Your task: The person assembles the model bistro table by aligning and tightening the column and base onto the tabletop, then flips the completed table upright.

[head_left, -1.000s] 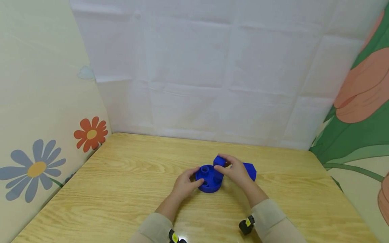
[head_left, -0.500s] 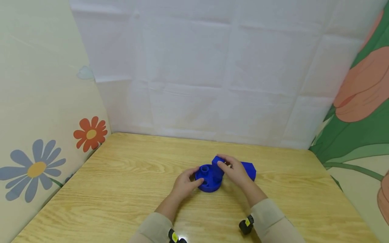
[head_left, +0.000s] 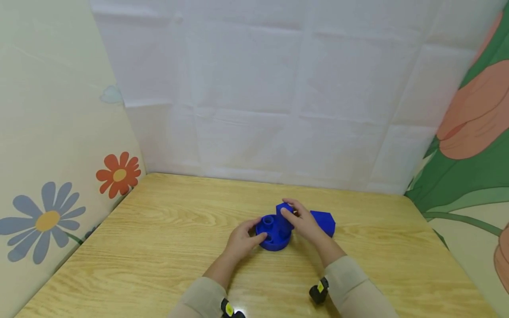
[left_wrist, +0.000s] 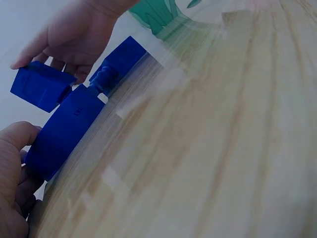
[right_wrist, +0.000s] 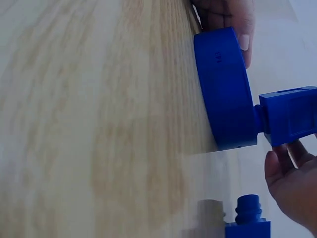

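Note:
A round, shallow blue base (head_left: 275, 245) with raised sockets rests on the table, its rim held by my left hand (head_left: 240, 242) between thumb and fingers. On the base's right side stands a blue blocky piece (head_left: 280, 213), which my right hand (head_left: 307, 224) grips near its top. The right wrist view shows the blocky piece (right_wrist: 290, 116) joined to the base (right_wrist: 225, 91) by a narrow neck. How deep that neck sits is hidden. Right behind my right hand lies a second blue piece (head_left: 325, 224); its threaded end (left_wrist: 105, 80) shows in the left wrist view.
The wooden table (head_left: 167, 229) has a white sheet (head_left: 254, 97) hanging behind it. Flower-patterned walls stand to the left and right. Each sleeve cuff carries a small black camera (head_left: 319, 291).
The blocky piece has turned and shifted slightly left over the base, with my right hand's fingers moving along with it. My left hand and the base stay nearly still.

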Available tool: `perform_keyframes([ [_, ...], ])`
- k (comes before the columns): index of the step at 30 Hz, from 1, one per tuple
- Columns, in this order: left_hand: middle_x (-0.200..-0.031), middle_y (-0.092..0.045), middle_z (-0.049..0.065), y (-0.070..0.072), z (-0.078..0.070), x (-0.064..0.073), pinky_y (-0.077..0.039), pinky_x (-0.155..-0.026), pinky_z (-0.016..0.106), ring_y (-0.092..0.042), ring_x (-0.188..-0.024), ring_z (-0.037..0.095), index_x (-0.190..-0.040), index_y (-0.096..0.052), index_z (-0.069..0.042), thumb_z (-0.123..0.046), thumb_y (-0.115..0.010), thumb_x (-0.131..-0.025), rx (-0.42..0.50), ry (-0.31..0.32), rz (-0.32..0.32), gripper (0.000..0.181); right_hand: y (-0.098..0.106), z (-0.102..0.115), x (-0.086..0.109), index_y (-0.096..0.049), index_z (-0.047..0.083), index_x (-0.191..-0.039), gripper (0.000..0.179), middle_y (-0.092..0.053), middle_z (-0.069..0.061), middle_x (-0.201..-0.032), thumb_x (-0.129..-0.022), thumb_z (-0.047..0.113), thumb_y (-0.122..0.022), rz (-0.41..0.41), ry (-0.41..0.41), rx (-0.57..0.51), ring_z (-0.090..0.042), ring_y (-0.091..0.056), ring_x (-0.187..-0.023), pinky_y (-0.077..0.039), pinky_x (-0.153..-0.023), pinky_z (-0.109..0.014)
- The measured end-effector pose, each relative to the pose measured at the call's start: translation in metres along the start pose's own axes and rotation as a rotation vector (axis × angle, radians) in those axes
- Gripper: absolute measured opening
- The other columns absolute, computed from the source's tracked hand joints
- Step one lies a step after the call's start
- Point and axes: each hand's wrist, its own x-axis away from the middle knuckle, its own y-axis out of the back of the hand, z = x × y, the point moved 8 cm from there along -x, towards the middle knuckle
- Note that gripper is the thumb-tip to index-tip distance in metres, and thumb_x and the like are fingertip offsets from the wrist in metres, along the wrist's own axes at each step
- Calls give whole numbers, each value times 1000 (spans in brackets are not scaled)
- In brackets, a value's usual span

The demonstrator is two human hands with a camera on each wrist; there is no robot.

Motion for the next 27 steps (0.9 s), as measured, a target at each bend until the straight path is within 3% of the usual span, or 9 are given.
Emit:
perform_keyframes([
  [3, -131, -60, 24, -1, 0, 0, -42, -106, 53, -55, -125, 40, -130, -59, 3, -18, -73, -86, -1, 11, 7, 51, -1, -6, -1, -49, 12, -142, 47, -51, -20, -143, -99, 31, -57, -4, -24, -71, -37, -53, -124, -53, -90, -44],
  [6, -132, -60, 23, -2, 0, 1, -42, -107, 53, -54, -126, 40, -131, -59, 2, -19, -73, -86, -11, 21, 13, 51, -2, -10, 0, -46, 11, -144, 47, -49, -20, -145, -101, 28, -53, 14, -51, -170, -36, -49, -129, -47, -101, -50],
  [9, -133, -60, 23, -3, 0, 1, -41, -108, 54, -53, -127, 40, -131, -59, 2, -19, -74, -86, -17, 25, 13, 51, -2, -14, 0, -44, 9, -146, 47, -48, -19, -146, -100, 21, -46, 36, -82, -274, -27, -53, -123, -44, -103, -43],
  [12, -133, -60, 23, -2, -1, 2, -40, -108, 53, -53, -127, 40, -131, -60, 2, -18, -74, -86, -15, 27, 9, 51, -1, -15, 0, -42, 6, -146, 51, -48, -19, -145, -96, 16, -41, 51, -98, -347, -14, -55, -109, -43, -97, -31],
  [15, -133, -60, 23, -2, -1, 2, -40, -108, 53, -52, -127, 40, -131, -60, 1, -18, -74, -86, -17, 28, 6, 51, 0, -16, 1, -41, 5, -147, 51, -50, -19, -142, -96, 14, -41, 45, -108, -365, -8, -55, -101, -44, -93, -28],
  [22, -132, -60, 23, -1, 0, 4, -40, -108, 53, -53, -127, 40, -130, -60, 2, -17, -73, -85, -12, 20, 3, 50, 4, -20, 7, -40, 3, -146, 48, -55, -19, -130, -100, 14, -48, 2, -102, -399, -9, -57, -101, -49, -97, -37],
  [27, -132, -60, 23, 0, -1, 4, -40, -109, 53, -53, -127, 40, -129, -60, 3, -16, -73, -85, -14, 10, -1, 50, 9, -24, 9, -45, 3, -140, 46, -58, -15, -121, -96, 13, -57, -53, -108, -386, -11, -55, -100, -51, -89, -35],
])
